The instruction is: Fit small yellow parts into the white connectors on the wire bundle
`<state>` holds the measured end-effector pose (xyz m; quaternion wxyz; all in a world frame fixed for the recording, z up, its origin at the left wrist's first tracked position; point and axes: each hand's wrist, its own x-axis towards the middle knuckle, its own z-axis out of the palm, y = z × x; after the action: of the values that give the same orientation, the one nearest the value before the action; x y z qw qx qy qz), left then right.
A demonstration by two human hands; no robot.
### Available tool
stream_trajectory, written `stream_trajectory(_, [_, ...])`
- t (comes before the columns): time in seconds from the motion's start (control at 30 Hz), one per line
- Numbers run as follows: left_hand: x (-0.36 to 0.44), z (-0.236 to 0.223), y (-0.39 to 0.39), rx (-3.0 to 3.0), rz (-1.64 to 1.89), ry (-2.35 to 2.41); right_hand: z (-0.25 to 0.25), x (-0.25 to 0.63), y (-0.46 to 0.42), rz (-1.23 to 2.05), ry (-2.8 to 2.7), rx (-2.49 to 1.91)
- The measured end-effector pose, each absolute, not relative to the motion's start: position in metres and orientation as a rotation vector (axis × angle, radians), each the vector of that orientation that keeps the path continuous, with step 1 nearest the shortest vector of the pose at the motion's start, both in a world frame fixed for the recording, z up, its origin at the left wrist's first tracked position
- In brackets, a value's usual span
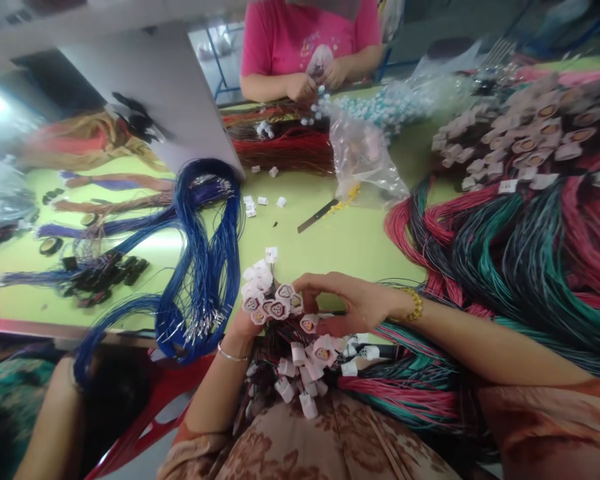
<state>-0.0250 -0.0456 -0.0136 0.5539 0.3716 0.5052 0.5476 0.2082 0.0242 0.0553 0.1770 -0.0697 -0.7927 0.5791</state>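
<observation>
My left hand (pixel 246 321) is closed round a bundle of wires with white plug connectors (pixel 275 300), their ends facing up; most of its fingers are hidden behind the bundle. My right hand (pixel 347 301) curves beside it with thumb and forefinger apart. The forefinger reaches the bundle's right side, and the thumb is close to a single white connector (pixel 309 325). Below both hands, more white connectors (pixel 300 373) hang over my lap. Pink, green and black wires (pixel 405 393) run from them to the right.
Blue wires with metal terminals (pixel 205 247) lie on the green table (pixel 290 240) at left. A blade (pixel 317 217) rests mid-table near a plastic bag (pixel 363 157). Connector-ended wire bundles (pixel 520 133) pile up at right. One co-worker in a pink shirt (pixel 275 47) sits opposite; another's arm (pixel 50 420) is at left.
</observation>
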Motion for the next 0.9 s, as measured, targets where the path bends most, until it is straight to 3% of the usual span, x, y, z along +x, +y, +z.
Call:
stream_trajectory(0.2, [-0.019, -0.008, -0.046, 0.747, 1.256, 1.127, 0.057, 0.208, 0.027, 1.644, -2.245, -0.295])
stream_trajectory(0.33, [-0.018, -0.007, -0.045, 0.778, 1.256, 1.068, 0.063, 0.207, 0.024, 1.429, -2.333, -0.113])
stream_trajectory(0.43, [-0.019, -0.005, -0.045, 0.883, 1.267, 1.055, 0.067, 0.203, 0.014, 1.582, -2.32, 0.019])
stream_trajectory(0.57, [-0.018, -0.002, -0.046, 1.002, 1.267, 1.086, 0.062, 0.194, -0.002, 1.842, -2.117, -0.444])
stream_trajectory(0.67, [-0.014, 0.003, -0.048, 1.018, 1.284, 1.102, 0.057, 0.186, -0.008, 1.748, -1.891, -0.763])
stream_trajectory(0.9, [-0.004, 0.014, -0.051, 1.056, 1.29, 1.112, 0.062, 0.18, -0.006, 1.567, -2.084, -0.854])
